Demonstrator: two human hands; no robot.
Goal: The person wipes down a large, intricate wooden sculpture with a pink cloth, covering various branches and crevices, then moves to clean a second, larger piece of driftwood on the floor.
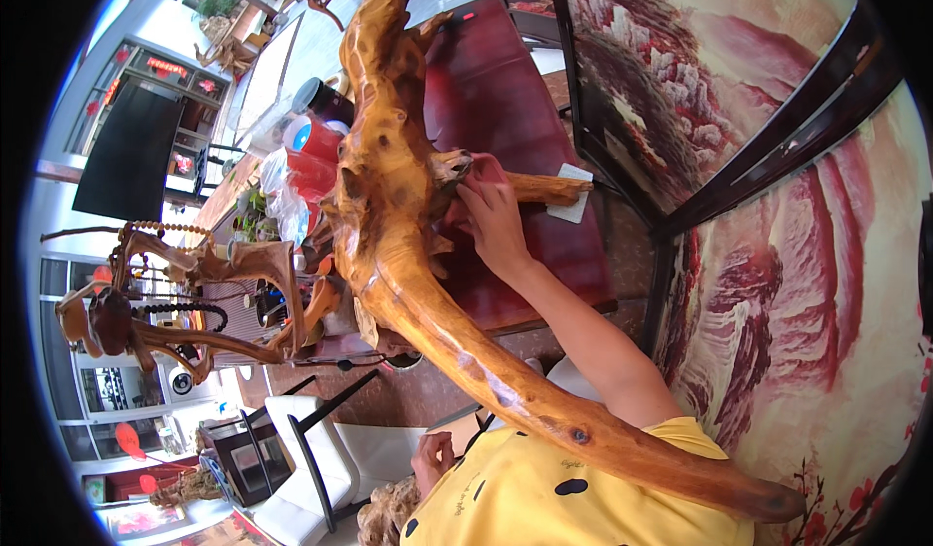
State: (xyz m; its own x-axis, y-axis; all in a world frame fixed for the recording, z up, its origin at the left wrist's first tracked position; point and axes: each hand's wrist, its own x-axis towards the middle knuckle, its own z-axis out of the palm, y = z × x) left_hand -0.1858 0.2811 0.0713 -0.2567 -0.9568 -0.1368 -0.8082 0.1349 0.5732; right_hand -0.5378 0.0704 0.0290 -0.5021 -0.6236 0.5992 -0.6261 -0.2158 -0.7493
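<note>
A large varnished driftwood carving (413, 279), amber-brown and glossy, runs from the top down to the lower right, passing in front of my body. My right hand (494, 217) is closed on a pink cloth (483, 172) and presses it to the wood beside a knobbly stub. Just beyond the hand, a short branch (549, 189) of the carving points right, its end on a folded white pad (571, 196). Low in the middle, my left hand (432, 460) is curled near my yellow shirt; whatever it holds, if anything, is hidden.
Under the carving stands a dark red glossy table (525, 254). A wooden stand (262, 259) hung with bead strings is at left, near a red container (313, 162). A white chair (309, 458) is lower left. A dark-framed painted screen (748, 303) rises close on the right.
</note>
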